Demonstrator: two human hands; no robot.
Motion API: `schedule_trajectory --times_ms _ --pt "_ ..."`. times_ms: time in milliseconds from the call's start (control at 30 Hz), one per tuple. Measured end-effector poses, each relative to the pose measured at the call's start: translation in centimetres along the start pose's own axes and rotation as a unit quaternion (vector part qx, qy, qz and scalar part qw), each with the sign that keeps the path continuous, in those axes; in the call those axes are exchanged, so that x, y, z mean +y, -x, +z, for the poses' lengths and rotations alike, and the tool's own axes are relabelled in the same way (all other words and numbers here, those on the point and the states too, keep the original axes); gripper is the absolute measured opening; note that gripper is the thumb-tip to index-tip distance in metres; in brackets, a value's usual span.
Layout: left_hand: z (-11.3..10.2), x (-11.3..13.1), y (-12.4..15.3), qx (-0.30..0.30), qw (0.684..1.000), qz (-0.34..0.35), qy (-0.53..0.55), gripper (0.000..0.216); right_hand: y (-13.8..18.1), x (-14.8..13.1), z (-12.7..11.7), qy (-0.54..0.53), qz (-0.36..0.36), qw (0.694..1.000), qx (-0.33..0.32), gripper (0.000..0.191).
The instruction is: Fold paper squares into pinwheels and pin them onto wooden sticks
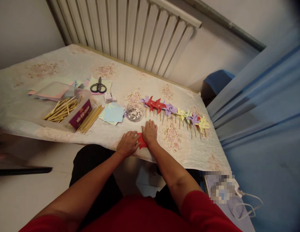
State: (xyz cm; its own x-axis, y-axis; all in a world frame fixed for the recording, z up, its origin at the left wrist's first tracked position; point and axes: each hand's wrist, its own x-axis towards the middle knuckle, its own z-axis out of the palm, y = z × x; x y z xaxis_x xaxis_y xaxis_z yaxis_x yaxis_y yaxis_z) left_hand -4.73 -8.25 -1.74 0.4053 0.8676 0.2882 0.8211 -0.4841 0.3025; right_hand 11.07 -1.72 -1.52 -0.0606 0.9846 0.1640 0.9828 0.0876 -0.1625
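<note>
Your small red paper piece lies near the front edge of the floral-covered bench, between your hands: the right hand spread flat, the left hand touching, pinching or not I cannot tell. Likely light, easily creased; hold its edges.

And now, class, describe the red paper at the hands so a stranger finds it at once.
Start with the flowered tablecloth and follow its near edge. There the left hand and right hand partly cover the red paper. Unlike the red pinwheels farther back, it shows no stick.
</note>
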Motion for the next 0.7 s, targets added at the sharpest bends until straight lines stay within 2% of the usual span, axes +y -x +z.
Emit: schedule_trajectory --times_ms 333,700 --pt "-0.2 0.1 0.0 -0.008 1.000 0.002 -0.026 0.039 -1.4 0.6 0.7 -0.011 -0.010 1.000 0.022 0.052" --pt "-0.2 0.1 0.1 -0.009 1.000 0.005 -0.029 0.038 -3.4 2.1 1.2 -0.015 -0.031 0.997 0.074 0.038"
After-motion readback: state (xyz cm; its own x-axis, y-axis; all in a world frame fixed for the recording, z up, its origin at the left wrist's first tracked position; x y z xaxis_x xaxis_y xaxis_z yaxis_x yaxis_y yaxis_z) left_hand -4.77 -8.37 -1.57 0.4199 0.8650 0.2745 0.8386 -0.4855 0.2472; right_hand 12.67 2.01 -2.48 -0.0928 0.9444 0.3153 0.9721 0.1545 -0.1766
